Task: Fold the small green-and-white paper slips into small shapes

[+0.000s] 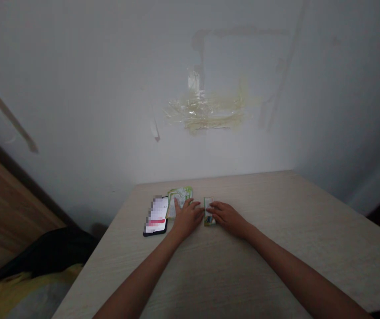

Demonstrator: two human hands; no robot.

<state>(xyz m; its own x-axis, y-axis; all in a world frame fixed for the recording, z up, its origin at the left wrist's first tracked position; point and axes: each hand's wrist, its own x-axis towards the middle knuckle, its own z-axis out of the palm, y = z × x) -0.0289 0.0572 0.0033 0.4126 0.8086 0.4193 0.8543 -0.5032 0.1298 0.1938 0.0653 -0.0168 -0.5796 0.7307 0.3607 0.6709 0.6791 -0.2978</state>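
Several green and white printed cards [184, 192] lie in an overlapping pile toward the back left of the table. My left hand [187, 218] rests at the right side of this pile, its thumb over the cards and its fingers spread toward the right. Just beyond those fingertips is a separate narrow printed card [209, 203], with small text above and a dark picture below. My right hand [228, 217] has its fingers closed over that card's right side; whether more than one card is there I cannot tell.
A phone [158, 215] with a lit, partly blurred screen lies left of the pile, its edge touching the cards. The light wooden table [243, 274] meets a stained wall [126, 88] with peeling tape [206, 113]. Dark and yellow cloth [40, 274] lies at lower left.
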